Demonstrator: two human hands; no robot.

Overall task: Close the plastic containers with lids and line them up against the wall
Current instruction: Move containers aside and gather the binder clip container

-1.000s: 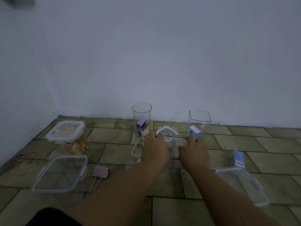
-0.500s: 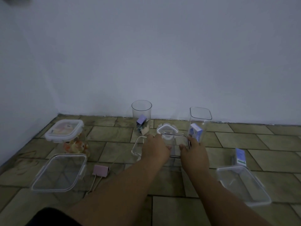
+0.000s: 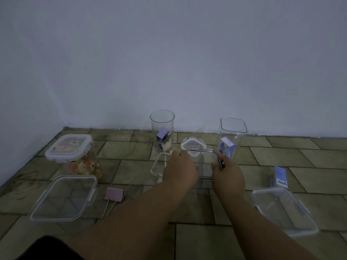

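Note:
Both my hands hold a clear square lid with a dark rim point(image 3: 202, 151) just above the floor tiles. My left hand point(image 3: 179, 170) grips its left edge and my right hand point(image 3: 228, 175) grips its right edge. Behind it, near the wall, stand an open round clear container point(image 3: 162, 126) holding clips and an open tall square container point(image 3: 233, 135) holding a blue box. A small white-rimmed lid point(image 3: 193, 143) lies between them. A low clear container point(image 3: 158, 166) sits partly hidden under my left hand.
A closed white-lidded container point(image 3: 69, 147) sits on a jar at the left. A large flat clear lid point(image 3: 63, 197) and a pink binder clip point(image 3: 115, 193) lie in front of it. At the right lie an open rectangular container point(image 3: 284, 210) and a blue carton point(image 3: 281, 177).
The dark-rimmed lid has risen a little off the floor between my hands. My right hand has shifted onto its right edge.

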